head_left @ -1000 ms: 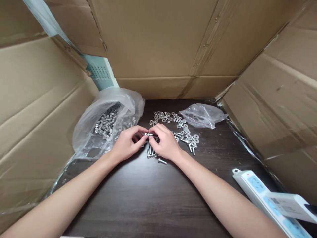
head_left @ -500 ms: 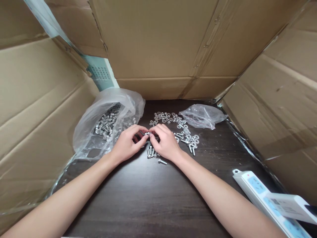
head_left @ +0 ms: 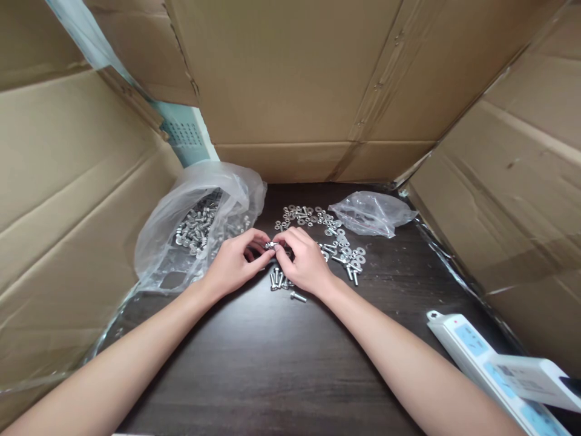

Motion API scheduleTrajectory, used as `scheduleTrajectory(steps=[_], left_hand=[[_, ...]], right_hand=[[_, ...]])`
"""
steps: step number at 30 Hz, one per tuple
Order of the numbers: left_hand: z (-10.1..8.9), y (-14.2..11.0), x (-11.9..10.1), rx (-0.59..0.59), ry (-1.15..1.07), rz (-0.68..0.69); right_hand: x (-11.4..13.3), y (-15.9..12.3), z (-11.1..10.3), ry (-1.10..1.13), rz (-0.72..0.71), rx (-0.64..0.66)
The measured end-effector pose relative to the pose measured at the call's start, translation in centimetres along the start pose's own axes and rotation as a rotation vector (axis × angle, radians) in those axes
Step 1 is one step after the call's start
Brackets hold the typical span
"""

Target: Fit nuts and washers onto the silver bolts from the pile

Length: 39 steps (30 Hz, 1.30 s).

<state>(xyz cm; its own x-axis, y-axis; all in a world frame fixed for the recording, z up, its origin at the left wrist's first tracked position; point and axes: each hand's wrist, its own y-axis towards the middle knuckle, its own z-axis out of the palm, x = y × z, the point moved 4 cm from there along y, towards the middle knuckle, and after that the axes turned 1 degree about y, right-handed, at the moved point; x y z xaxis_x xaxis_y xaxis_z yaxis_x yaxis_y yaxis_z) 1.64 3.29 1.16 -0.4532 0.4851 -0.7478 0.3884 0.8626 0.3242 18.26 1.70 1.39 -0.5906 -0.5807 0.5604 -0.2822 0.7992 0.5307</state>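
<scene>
Barely a shift here: the left hand's [head_left: 236, 259] fingertips have slid a touch around the small metal fastener [head_left: 271, 245], while the scatter on the desk [head_left: 254, 363] stays as it was half a second ago. And it's tight work now! Left thumb and forefinger pinch one end, the right hand [head_left: 304, 257] pinches the other, the piece held level between them just above the desk, the hands nearly touching. Whether a nut or washer sits on it, too small to call.

So where do we stand? One piece in work, I'd judge partway, since both hands are on it. Plenty left in play: loose washers [head_left: 358, 252] spread with nuts and bolts beyond and beside the right hand, a cluster of bolts [head_left: 273, 282] just below the fingers, one lone bolt [head_left: 298, 297] lying near. Over on the left, an open clear bag [head_left: 195, 175] carries a big heap of fasteners [head_left: 196, 230]; finished or raw, I cannot tell. Far right, a crumpled second bag [head_left: 370, 212] sits beside the washers
</scene>
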Motion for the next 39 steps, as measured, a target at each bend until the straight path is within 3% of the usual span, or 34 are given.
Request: scheduleTrajectory(steps=[15, 27, 39], left_hand=[[-0.09, 0.01, -0.36, -0.036, 0.059, 0.029], [-0.15, -0.4, -0.72, 0.049, 0.231, 0.104], [-0.06, -0.5, -0.47, 0.005, 0.014, 0.054]], right_hand=[[0.04, -0.01, 0.17, 0.015, -0.022, 0.031], [0.2, 0.0, -0.01, -0.01, -0.002, 0.037], [0.15, 0.07, 0.07, -0.038, 0.018, 0.089]])
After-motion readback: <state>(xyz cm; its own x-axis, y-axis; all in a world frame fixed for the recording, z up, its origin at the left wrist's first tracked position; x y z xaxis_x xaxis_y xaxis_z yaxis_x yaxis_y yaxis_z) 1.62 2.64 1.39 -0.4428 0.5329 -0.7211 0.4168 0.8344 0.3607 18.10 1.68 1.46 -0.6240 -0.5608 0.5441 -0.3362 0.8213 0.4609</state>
